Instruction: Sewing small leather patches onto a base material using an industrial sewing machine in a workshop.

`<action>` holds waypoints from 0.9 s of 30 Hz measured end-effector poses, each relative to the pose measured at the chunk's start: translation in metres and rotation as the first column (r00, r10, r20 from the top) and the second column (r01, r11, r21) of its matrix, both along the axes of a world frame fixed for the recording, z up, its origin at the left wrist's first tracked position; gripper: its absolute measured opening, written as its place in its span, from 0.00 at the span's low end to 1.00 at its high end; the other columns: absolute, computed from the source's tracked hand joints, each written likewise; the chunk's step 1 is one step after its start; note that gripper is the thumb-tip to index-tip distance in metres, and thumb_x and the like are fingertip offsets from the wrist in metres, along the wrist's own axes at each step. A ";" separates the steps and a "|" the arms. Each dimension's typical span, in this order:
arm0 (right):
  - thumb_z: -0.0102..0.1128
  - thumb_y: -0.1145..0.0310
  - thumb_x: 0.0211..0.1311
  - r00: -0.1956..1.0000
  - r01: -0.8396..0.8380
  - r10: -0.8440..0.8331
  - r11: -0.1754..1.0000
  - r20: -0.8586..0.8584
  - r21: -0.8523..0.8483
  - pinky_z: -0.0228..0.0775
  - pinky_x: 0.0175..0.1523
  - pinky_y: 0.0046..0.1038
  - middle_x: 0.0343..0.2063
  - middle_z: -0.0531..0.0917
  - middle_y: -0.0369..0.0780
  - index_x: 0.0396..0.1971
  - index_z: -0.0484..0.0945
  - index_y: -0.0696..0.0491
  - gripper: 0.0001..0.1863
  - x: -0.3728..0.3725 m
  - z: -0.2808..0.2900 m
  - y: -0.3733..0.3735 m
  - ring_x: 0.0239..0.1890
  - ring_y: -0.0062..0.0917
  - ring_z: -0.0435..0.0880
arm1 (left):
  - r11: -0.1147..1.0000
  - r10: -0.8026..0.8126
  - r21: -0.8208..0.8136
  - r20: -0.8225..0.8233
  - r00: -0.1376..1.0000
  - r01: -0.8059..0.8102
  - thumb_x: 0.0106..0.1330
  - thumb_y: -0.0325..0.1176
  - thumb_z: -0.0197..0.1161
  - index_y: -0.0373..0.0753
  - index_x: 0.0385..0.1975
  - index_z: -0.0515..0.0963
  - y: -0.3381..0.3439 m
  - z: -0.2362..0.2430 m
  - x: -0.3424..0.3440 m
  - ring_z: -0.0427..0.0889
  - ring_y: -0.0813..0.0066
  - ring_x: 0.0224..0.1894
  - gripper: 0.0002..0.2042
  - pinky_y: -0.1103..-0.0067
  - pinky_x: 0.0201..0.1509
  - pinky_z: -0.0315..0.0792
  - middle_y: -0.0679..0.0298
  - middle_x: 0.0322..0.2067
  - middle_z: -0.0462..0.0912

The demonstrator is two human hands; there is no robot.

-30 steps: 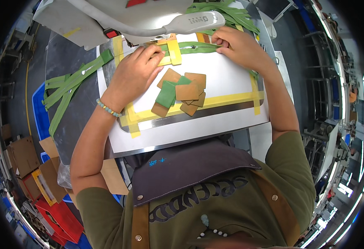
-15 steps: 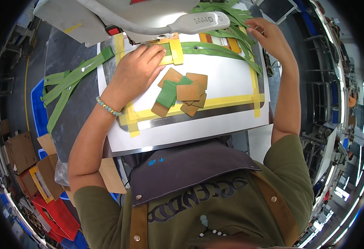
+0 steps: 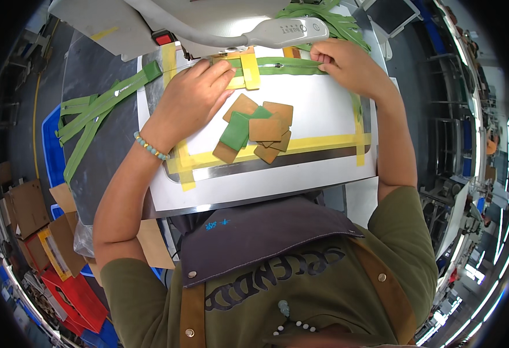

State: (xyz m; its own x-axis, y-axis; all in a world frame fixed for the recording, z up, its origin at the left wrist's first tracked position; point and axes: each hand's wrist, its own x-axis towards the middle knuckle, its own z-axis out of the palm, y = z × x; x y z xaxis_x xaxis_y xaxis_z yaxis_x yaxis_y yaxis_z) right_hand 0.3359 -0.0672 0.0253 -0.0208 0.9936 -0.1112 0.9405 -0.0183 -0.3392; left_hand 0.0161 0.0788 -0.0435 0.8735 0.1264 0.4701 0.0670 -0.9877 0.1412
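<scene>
A green zipper lies across the white work board below the sewing machine. My left hand, with a beaded bracelet at the wrist, is closed over its left part, beside a yellow guide piece. The fingertips rest close together there, and the hand hides part of the zipper. At the other end, my right hand pinches the zipper between curled fingers and thumb. The zipper's metal slider shows between the two hands. Nearer to me lies a loose heap of brown patches and green patches.
The sewing machine and its grey lamp overhang the far side. More green zippers hang off the left edge and pile at the far right. Yellow tape borders the board. Boxes stand at lower left.
My right hand has moved left and nearer, from the far-right zipper pile onto the end of the zipper, and now pinches it. My left hand has stayed in place.
</scene>
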 end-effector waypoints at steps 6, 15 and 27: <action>0.58 0.77 0.69 0.900 0.026 -0.089 0.988 -0.428 -0.151 0.70 0.43 0.19 0.33 0.81 0.30 0.48 0.80 0.55 0.10 0.032 0.010 0.002 0.36 0.13 0.77 | 1.000 -0.007 -0.001 0.009 1.000 0.007 0.66 0.31 0.71 0.32 0.50 0.82 0.001 -0.002 0.000 0.83 0.65 0.46 0.16 0.72 0.47 0.81 0.63 0.50 0.83; 0.59 0.77 0.70 0.994 0.108 -0.102 0.972 -0.038 0.208 0.72 0.40 0.25 0.34 0.83 0.39 0.48 0.84 0.59 0.11 0.047 0.002 0.010 0.33 0.24 0.79 | 1.000 -0.015 -0.010 0.020 1.000 0.015 0.67 0.32 0.71 0.32 0.51 0.82 0.002 -0.001 0.000 0.83 0.64 0.46 0.16 0.72 0.48 0.81 0.62 0.50 0.83; 0.68 0.67 0.67 0.920 -0.351 0.382 0.717 0.081 0.602 0.77 0.61 0.38 0.50 0.88 0.35 0.49 0.89 0.51 0.13 -0.080 -0.065 0.032 0.58 0.32 0.84 | 0.999 0.011 -0.041 0.037 0.999 -0.009 0.67 0.32 0.70 0.33 0.53 0.82 0.001 -0.003 -0.002 0.83 0.63 0.48 0.17 0.71 0.50 0.81 0.61 0.52 0.84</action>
State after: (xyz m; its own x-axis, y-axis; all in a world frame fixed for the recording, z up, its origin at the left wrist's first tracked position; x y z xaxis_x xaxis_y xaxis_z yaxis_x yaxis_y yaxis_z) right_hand 0.2560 -0.0356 -0.0392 -0.3870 0.7692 0.5084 0.8137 0.5443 -0.2041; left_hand 0.0143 0.0801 -0.0462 0.8543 0.1547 0.4962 0.0708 -0.9804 0.1837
